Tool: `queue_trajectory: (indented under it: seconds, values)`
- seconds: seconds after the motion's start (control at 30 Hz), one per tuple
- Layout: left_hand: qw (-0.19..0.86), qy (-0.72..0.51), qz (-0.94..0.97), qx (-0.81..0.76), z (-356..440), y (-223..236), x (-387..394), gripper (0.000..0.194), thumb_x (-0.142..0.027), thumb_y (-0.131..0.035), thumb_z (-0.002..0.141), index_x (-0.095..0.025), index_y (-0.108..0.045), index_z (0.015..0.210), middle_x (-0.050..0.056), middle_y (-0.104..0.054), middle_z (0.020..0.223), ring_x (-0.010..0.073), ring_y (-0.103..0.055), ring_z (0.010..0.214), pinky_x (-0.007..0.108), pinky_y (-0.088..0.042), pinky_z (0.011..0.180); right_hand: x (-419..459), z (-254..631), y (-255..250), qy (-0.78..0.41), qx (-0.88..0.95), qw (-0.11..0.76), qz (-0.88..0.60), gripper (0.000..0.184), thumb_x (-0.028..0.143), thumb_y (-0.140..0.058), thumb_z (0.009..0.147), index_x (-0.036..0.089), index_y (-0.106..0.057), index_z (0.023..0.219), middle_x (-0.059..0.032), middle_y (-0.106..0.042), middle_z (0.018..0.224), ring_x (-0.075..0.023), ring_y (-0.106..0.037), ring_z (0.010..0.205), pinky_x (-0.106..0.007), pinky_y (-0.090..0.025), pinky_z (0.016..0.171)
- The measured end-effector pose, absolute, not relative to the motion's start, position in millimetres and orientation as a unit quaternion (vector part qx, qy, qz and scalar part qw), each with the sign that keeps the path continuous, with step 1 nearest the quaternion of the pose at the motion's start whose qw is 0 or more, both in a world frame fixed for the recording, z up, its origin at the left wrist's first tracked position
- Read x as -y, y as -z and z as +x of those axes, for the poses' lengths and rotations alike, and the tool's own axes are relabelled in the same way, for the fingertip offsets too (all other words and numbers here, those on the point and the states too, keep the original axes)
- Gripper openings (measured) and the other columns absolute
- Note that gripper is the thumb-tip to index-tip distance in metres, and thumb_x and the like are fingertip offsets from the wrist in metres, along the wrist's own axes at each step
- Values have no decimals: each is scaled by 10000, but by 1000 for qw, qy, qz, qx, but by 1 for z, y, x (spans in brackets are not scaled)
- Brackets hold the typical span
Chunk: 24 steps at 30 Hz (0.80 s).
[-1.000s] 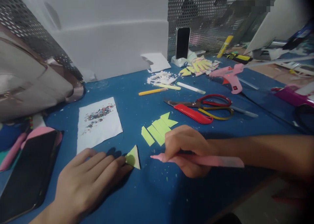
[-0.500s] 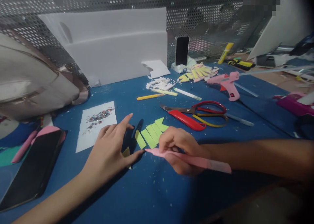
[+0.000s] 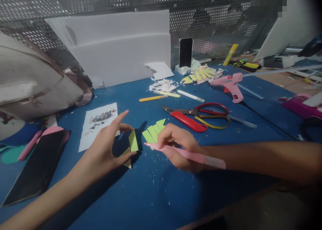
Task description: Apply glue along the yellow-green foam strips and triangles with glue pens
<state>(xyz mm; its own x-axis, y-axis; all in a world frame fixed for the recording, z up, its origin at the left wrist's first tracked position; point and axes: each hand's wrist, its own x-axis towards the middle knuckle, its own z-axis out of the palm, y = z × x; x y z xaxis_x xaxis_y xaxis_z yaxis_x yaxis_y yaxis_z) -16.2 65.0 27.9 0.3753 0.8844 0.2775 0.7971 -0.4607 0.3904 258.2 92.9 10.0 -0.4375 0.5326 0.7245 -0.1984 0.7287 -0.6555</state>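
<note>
My left hand (image 3: 107,144) pinches a small light-green strip (image 3: 133,141) by its ends, between the thumb and a fingertip, with the index finger raised. A pale, pointed scrap (image 3: 127,159) lies under that thumb. In my right hand (image 3: 179,146) is a pink marker (image 3: 193,155), its tip pointing left toward the strip but apart from it. More light-green strips (image 3: 153,132) lie side by side on the blue table, partly covered by my right hand. Just beyond them are scissors (image 3: 193,111) with red and yellow handles and a red cutter (image 3: 188,122).
A white sheet with glittery bits (image 3: 87,136) and a black phone (image 3: 32,169) lie at left. Toward the back are white scraps (image 3: 164,85), markers (image 3: 190,96) and a pile of yellow-pink pieces (image 3: 205,74). A pink glue gun (image 3: 233,87) lies at right, its cord trailing.
My left hand has taken the leftmost green strip from the row and brought it left, off the table. The marker in my right hand has shifted slightly up and left.
</note>
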Motion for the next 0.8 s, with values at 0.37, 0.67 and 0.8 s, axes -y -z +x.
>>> queue_trajectory:
  seconds: [0.37, 0.67, 0.8]
  values:
    - [114, -260, 796, -535, -11, -19, -45, 929, -582, -704, 922, -382, -205, 1680, 65, -724, 1237, 292, -684, 1190, 530, -528, 1065, -92, 259, -11, -482, 715, 482, -155, 40, 160, -575, 977, 195, -585, 993, 34, -586, 791, -88, -511, 629, -238, -398, 565]
    - [89, -247, 811, -522, 8, -7, -38, 926, -484, -741, 933, -345, -204, 1674, 50, -731, 1240, 271, -665, 1205, 572, -325, 1188, -109, 258, -15, -529, 675, 474, -197, 112, 294, -629, 1033, 207, -559, 1019, 50, -589, 747, -101, -548, 650, -257, -428, 598]
    - [60, -245, 821, -513, 11, -7, -29, 867, -573, -661, 991, -324, -206, 1686, 54, -746, 1239, 268, -684, 1146, 577, -283, 1196, -115, 258, -13, -531, 654, 494, -215, 155, 328, -656, 1042, 214, -553, 1059, 28, -651, 799, -117, -599, 724, -279, -457, 674]
